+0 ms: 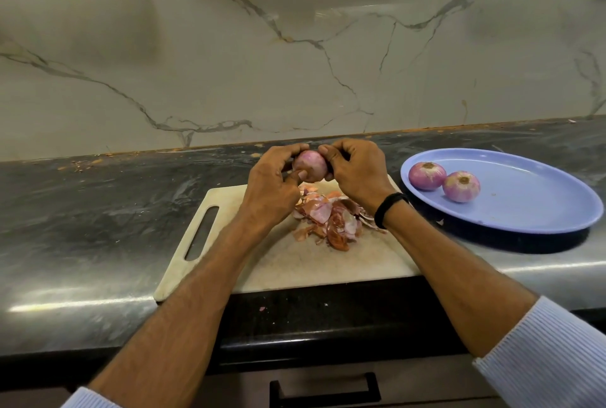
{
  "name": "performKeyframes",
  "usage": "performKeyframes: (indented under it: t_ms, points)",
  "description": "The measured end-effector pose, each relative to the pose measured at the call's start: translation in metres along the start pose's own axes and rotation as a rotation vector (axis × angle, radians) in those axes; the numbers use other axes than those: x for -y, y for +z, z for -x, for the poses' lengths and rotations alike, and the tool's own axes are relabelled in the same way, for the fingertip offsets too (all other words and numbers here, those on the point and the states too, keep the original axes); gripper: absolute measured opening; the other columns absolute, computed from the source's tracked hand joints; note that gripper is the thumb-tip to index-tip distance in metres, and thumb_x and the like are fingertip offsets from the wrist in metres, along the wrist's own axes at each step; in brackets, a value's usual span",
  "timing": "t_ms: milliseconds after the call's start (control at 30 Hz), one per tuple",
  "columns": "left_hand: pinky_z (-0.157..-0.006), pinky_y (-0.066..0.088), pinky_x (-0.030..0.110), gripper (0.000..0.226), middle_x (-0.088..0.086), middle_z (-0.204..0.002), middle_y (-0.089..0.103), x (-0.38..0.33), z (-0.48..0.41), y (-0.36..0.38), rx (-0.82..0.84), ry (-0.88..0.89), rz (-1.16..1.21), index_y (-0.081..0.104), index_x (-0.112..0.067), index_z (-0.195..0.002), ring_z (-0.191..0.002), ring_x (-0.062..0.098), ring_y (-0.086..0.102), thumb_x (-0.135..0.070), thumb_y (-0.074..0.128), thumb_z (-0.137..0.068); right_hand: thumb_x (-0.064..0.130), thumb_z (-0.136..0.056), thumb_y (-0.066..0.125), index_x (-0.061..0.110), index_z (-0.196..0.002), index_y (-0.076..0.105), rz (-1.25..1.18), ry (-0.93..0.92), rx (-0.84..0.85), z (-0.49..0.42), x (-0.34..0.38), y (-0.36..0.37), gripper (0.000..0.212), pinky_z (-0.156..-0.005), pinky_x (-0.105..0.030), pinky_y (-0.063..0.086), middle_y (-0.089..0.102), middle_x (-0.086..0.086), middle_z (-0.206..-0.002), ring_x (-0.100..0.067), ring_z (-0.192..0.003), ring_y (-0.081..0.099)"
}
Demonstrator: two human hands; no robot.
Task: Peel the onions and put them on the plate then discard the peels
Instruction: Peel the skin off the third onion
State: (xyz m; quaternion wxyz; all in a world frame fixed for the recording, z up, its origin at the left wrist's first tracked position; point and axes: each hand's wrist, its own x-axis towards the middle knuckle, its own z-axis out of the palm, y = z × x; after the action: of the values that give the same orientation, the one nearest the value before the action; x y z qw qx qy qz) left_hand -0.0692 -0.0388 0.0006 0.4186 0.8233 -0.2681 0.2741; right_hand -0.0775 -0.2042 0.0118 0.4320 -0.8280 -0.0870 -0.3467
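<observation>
Left hand: the left hand (pixel 272 191) curls its fingers round the onion (pixel 310 165) and holds it up.
Right hand: the right hand (pixel 355 171) pinches the same onion from the other side, fingers bent.
Onion: it sits between both hands, above the cutting board (pixel 295 263).
Peels: a pile of peels (pixel 331 220) lies on the board, under the hands.
Plate: the blue plate (pixel 524 204) is just beside the right hand, with two peeled onions (pixel 427 175) on it, touching each other.
Wrist: a black band (pixel 390 209) goes round the right wrist.

Peels (pixel 331 219) lie on a cutting board (pixel 295 263) on the bench (pixel 98 211); right of it, two onions (pixel 427 175) on a plate (pixel 524 197).
</observation>
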Motion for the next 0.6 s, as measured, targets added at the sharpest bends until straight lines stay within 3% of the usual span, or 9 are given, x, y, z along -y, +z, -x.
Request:
performKeyframes:
  t_ms: [200,267,400,500,600]
  points:
    - [-0.086,0.037,-0.001,0.048,0.000,-0.125,0.061,0.0004,-0.0007,-0.0021,-0.013,-0.016,-0.042,0.060,-0.012,-0.136,-0.109,0.005,0.053,-0.003,0.070,-0.089,0.040,-0.092,0.063,0.013,-0.093,0.072,-0.223,0.086,0.084,-0.0008,0.0010,0.0018,0.029,-0.067,-0.036,0.060,0.071,-0.001,-0.081,-0.017,-0.072,0.069]
    - [-0.086,0.037,-0.001,0.047,0.001,-0.125,0.062,0.0008,-0.0011,-0.0027,-0.015,-0.010,-0.047,0.060,-0.012,-0.135,-0.109,0.006,0.054,-0.005,0.071,-0.090,0.043,-0.087,0.067,0.015,-0.095,0.072,-0.244,0.095,0.099,-0.0006,0.0011,0.0038,0.030,-0.070,-0.039,0.061,0.072,0.000,-0.085,-0.016,-0.078,0.070]
    - [-0.089,0.040,0.005,0.044,0.005,-0.123,0.065,-0.0011,-0.0006,-0.0017,-0.014,0.007,-0.048,0.063,-0.010,-0.132,-0.109,0.009,0.057,-0.007,0.073,-0.089,0.031,-0.086,0.072,0.015,-0.091,0.070,-0.221,0.118,0.080,-0.0016,-0.0006,0.0042,0.017,-0.072,-0.043,0.060,0.071,-0.002,-0.084,-0.019,-0.080,0.069]
    - [-0.089,0.040,0.005,0.044,0.006,-0.123,0.065,-0.0028,-0.0008,-0.0015,-0.010,0.002,-0.049,0.063,-0.008,-0.131,-0.109,0.011,0.058,-0.007,0.074,-0.088,0.026,-0.088,0.070,0.015,-0.088,0.069,-0.185,0.099,0.070,-0.0007,0.0015,0.0027,0.012,-0.071,-0.040,0.059,0.069,-0.001,-0.081,-0.019,-0.078,0.067]
    - [-0.087,0.040,0.003,0.045,0.005,-0.124,0.065,-0.0030,-0.0008,-0.0006,-0.001,-0.010,-0.058,0.063,-0.009,-0.132,-0.109,0.009,0.057,-0.008,0.074,-0.088,0.025,-0.090,0.068,0.015,-0.087,0.068,-0.131,0.075,0.051,0.0005,0.0042,0.0015,0.011,-0.066,-0.030,0.057,0.064,0.006,-0.076,-0.013,-0.073,0.063]
